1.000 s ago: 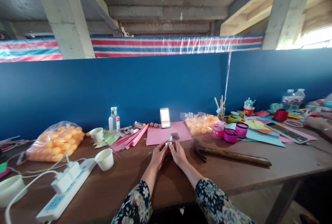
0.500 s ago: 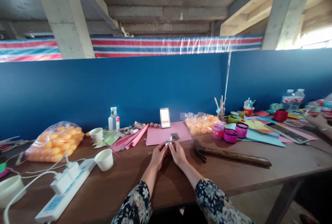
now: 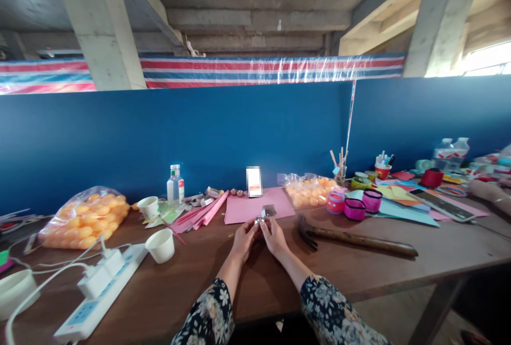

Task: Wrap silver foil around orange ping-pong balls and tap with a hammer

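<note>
Both hands meet over the brown table, just in front of a pink sheet [image 3: 239, 209]. My left hand [image 3: 244, 239] and my right hand [image 3: 275, 236] pinch a small shiny metal piece [image 3: 259, 219] between their fingertips. The piece is too small to make out in detail. Behind the fingers, a small dark grey patch lies on the sheet's front edge. To the right of my right hand rests a claw hammer [image 3: 359, 239], its head toward the hand. An upright white card or screen [image 3: 254, 182], partly blurred, stands at the back of the sheet.
Bags of orange balls [image 3: 90, 220] stand left and right. A power strip [image 3: 101, 292], white cup [image 3: 160, 245] and clear bottle [image 3: 174, 185] are on the left. Pink rolls [image 3: 354, 208], coloured papers and a phone [image 3: 441, 205] lie right, near another person's hand [image 3: 485, 190].
My two hands and the metal piece look unmoved. At the far right, the other person's hand has shifted slightly.
</note>
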### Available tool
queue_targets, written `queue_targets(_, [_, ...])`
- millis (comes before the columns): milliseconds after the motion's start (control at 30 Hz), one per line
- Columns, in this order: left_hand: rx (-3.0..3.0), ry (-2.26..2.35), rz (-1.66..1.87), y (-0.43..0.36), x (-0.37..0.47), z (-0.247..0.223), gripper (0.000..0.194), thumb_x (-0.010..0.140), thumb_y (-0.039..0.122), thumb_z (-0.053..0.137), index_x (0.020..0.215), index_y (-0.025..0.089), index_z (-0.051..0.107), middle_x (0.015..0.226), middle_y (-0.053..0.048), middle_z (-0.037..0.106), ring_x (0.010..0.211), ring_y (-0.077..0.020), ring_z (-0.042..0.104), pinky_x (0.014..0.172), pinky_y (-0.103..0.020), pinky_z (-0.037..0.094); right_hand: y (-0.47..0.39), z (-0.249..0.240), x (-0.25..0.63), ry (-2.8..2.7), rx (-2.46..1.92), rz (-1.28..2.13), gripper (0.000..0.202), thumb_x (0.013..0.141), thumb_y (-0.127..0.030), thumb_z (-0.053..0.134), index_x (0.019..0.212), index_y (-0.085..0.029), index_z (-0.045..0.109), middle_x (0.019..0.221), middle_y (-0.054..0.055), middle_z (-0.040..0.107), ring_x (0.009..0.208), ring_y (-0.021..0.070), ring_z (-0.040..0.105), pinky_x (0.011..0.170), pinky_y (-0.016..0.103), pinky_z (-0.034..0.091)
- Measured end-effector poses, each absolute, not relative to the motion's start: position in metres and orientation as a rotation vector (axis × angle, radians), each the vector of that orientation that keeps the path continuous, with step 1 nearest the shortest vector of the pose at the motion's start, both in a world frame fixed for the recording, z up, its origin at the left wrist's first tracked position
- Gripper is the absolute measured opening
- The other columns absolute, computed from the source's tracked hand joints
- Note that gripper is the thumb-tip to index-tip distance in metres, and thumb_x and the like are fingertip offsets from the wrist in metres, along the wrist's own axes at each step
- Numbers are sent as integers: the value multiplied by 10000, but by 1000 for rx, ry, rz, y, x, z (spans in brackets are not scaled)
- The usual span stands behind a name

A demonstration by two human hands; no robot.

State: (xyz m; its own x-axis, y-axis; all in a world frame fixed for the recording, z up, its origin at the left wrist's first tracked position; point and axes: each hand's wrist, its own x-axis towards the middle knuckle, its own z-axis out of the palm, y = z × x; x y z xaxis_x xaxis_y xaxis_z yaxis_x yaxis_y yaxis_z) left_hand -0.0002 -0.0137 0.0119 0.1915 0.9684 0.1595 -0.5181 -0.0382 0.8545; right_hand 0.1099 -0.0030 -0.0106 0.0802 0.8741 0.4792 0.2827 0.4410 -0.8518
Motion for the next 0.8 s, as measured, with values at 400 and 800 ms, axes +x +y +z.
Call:
queue_targets(400, [985, 609, 1348, -11, 0, 10, 407, 609, 254, 681, 986, 124, 597, 945, -106, 647, 851, -208, 605, 809, -355, 447, -4, -7, 111, -1490, -1149, 545, 271, 821, -381, 375, 929, -179, 520, 873, 66, 631, 803, 178, 595, 723, 284, 447])
queue_targets(800, [996, 620, 1341, -9, -2, 7, 403, 629, 265, 667, 996, 118, 587, 969, -110, 643, 847, -208, 604, 768, -332, 465, -3, -10, 110, -1457, -1130, 584, 309, 811, -404, 391, 985, -172, 498, 900, 75, 633, 825, 183, 604, 734, 297, 460])
